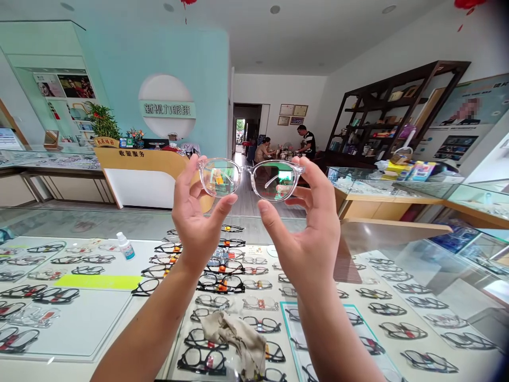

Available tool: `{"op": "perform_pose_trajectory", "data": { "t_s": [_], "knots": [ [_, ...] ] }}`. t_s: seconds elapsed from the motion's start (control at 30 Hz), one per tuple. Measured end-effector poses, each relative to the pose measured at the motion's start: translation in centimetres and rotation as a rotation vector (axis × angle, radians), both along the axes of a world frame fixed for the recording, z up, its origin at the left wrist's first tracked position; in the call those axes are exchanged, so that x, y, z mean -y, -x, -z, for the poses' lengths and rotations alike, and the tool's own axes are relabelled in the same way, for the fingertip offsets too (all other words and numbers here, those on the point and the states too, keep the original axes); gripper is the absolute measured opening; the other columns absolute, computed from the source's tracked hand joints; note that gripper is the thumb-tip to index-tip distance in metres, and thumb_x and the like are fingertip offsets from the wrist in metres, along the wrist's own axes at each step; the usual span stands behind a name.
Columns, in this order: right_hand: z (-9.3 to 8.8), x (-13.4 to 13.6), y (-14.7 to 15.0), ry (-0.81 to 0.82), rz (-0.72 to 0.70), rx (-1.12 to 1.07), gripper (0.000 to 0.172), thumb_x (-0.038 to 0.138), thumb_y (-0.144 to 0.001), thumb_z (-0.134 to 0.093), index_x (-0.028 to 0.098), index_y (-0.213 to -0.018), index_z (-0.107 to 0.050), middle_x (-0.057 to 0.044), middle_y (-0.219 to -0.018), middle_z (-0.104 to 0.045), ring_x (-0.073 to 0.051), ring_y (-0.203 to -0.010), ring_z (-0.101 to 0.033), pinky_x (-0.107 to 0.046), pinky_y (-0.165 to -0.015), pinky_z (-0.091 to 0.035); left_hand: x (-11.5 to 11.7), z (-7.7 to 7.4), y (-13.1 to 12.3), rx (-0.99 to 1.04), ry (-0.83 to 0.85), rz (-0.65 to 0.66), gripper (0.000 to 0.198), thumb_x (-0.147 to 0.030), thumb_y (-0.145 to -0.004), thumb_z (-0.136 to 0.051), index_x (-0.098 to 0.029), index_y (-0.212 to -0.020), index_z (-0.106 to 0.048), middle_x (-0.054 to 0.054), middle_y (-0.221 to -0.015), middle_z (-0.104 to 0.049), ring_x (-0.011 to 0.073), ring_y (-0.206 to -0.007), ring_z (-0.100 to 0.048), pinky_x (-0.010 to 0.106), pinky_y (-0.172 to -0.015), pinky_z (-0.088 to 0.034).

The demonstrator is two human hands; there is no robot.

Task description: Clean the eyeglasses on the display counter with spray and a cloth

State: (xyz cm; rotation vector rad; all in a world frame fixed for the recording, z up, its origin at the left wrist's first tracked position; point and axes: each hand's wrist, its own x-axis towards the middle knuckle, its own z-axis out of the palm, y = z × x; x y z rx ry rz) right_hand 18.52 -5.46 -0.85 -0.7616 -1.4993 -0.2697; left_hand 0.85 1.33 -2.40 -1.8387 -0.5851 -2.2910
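A pair of clear-framed eyeglasses (246, 170) is held up in front of me, above the glass display counter. My left hand (202, 212) pinches its left end, thumb below the lens and fingers at the hinge. At the other end my right hand (306, 223) grips the frame's corner, its thumb apart under the right lens. Reflections show in both lenses. Beneath my hands lie rows of spectacles, many black-framed (221, 284). A crumpled beige cloth (238, 339) rests over some of them on the counter. Left of my forearm stands a small white spray bottle (125, 246).
A yellow-green strip (99, 282) lies at the counter's left. Beyond are a cashier desk (139, 180), a dark wooden shelf (382, 106) leaning in view, and more glass cases (382, 185) at right. Two people, one standing (307, 140), are at a table far back.
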Motion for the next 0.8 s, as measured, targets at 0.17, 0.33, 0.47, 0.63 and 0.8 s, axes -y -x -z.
{"op": "perform_pose_trajectory", "data": {
  "t_s": [0.17,0.33,0.47,0.63,0.8],
  "knots": [
    [-0.1,0.1,-0.4,0.000,0.022,0.018,0.072,0.045,-0.107,-0.071,0.038,-0.173,-0.042,-0.014,-0.169,-0.055,-0.039,-0.139,-0.070,-0.068,-0.110,-0.066,0.1,0.2,-0.4,0.003,0.000,-0.017,0.081,-0.064,-0.101,-0.078,-0.042,-0.172,-0.047,0.009,-0.165,-0.058,0.0373,-0.162,-0.054,0.054,-0.125,-0.060],
    [-0.3,0.1,-0.6,-0.028,0.036,0.035,0.069,0.041,-0.106,-0.072,0.037,-0.170,-0.046,-0.013,-0.164,-0.060,-0.034,-0.127,-0.075,-0.064,-0.106,-0.070,0.3,0.3,-0.5,0.004,-0.007,-0.029,0.084,-0.065,-0.100,-0.080,-0.042,-0.173,-0.046,0.010,-0.168,-0.055,0.0394,-0.164,-0.051,0.058,-0.127,-0.057],
    [-0.3,0.1,-0.7,0.007,0.038,0.046,0.068,0.041,-0.107,-0.071,0.037,-0.170,-0.046,-0.013,-0.163,-0.060,-0.034,-0.123,-0.077,-0.063,-0.102,-0.070,0.5,0.3,-0.5,0.000,-0.011,-0.051,0.086,-0.066,-0.099,-0.081,-0.041,-0.173,-0.044,0.010,-0.170,-0.054,0.0397,-0.166,-0.048,0.059,-0.127,-0.055],
    [-0.1,-0.2,-0.9,0.022,0.026,0.051,0.068,0.044,-0.106,-0.071,0.037,-0.170,-0.047,-0.013,-0.159,-0.065,-0.034,-0.123,-0.077,-0.062,-0.103,-0.069,1.0,0.4,-0.5,0.000,-0.050,-0.112,0.086,-0.059,-0.098,-0.085,-0.041,-0.173,-0.045,0.009,-0.171,-0.054,0.0396,-0.165,-0.049,0.059,-0.125,-0.056],
    [0.2,-0.6,-1.0,0.066,0.030,0.039,0.070,0.046,-0.106,-0.070,0.035,-0.171,-0.047,-0.013,-0.153,-0.069,-0.033,-0.122,-0.077,-0.060,-0.103,-0.068,1.4,0.5,-0.7,0.018,-0.041,-0.160,0.085,-0.055,-0.099,-0.085,-0.044,-0.173,-0.045,0.009,-0.171,-0.055,0.0364,-0.155,-0.057,0.057,-0.120,-0.058]
  ]
}}
